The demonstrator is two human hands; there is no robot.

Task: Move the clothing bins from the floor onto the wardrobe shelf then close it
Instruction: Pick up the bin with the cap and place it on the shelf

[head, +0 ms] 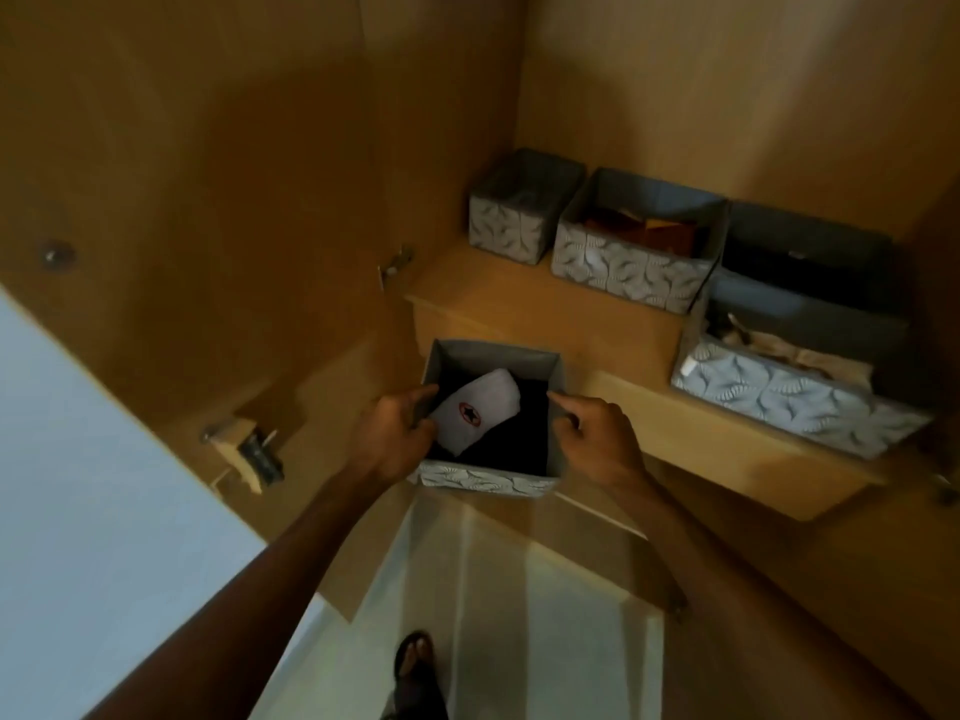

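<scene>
I hold a grey patterned fabric bin (483,480) in the air in front of the wardrobe shelf (545,304), just below its front edge. Inside lie dark clothes and a folded white garment with a red and black logo (475,407). My left hand (397,433) grips the bin's left wall, fingers over the rim. My right hand (597,433) grips its right wall. Three similar bins stand on the shelf: a small one (514,226) at the back left, a middle one (623,262), and a large one (779,397) at the right front.
The open wardrobe door (182,200) stands to the left, with hinges (244,449) on its inner edge. A dark bin (800,257) sits behind the large one. Pale floor tiles (519,615) and a sandalled foot (415,667) show below.
</scene>
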